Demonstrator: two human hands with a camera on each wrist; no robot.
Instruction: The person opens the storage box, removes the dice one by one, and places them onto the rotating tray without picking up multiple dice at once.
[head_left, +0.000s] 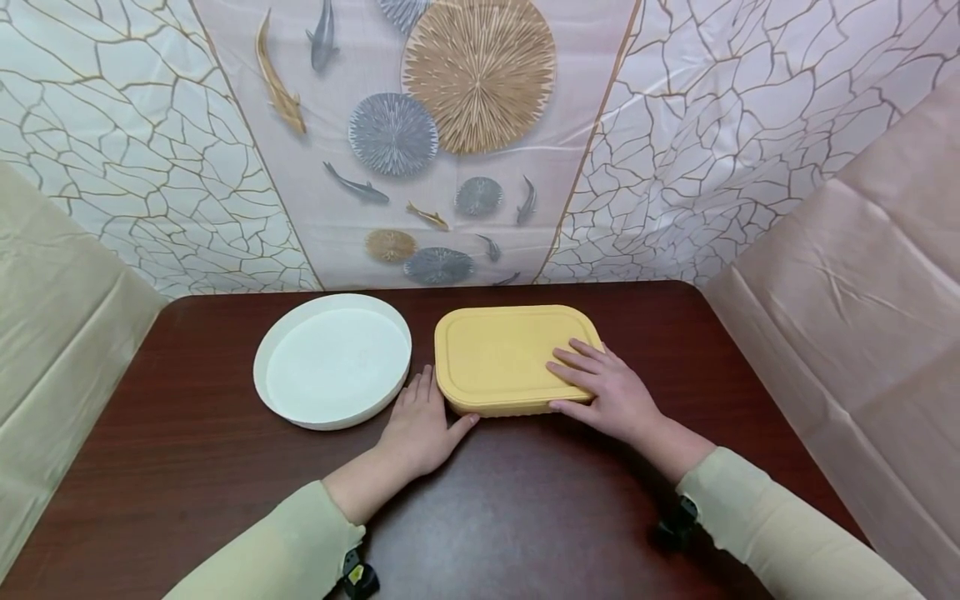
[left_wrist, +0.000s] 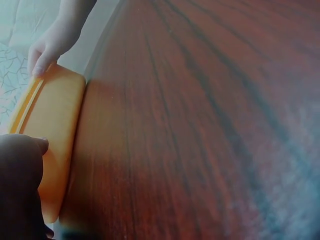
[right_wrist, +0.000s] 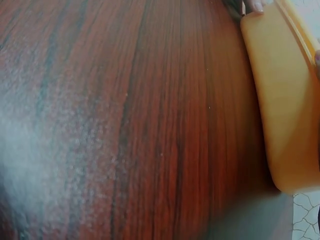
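A yellow rectangular box with rounded corners and a flat lid (head_left: 498, 350) sits on the dark wooden table. The left hand (head_left: 422, 429) lies at its front left corner, fingers extended along the left side and thumb touching the front wall. Across the lid's right part, the right hand (head_left: 611, 390) rests with fingers spread, its thumb at the front edge. In the left wrist view the box's wall (left_wrist: 62, 115) shows side-on, with the right hand (left_wrist: 55, 47) at the far end. The right wrist view shows the same wall (right_wrist: 285, 100); most of the right hand is out of frame.
A round white tray (head_left: 333, 358) with a low rim stands left of the box, close to the left hand's fingertips. The brown tabletop (head_left: 510, 517) is glossy at the front. Patterned cloth (head_left: 465, 200) hangs behind the table, with plain cloth at both sides.
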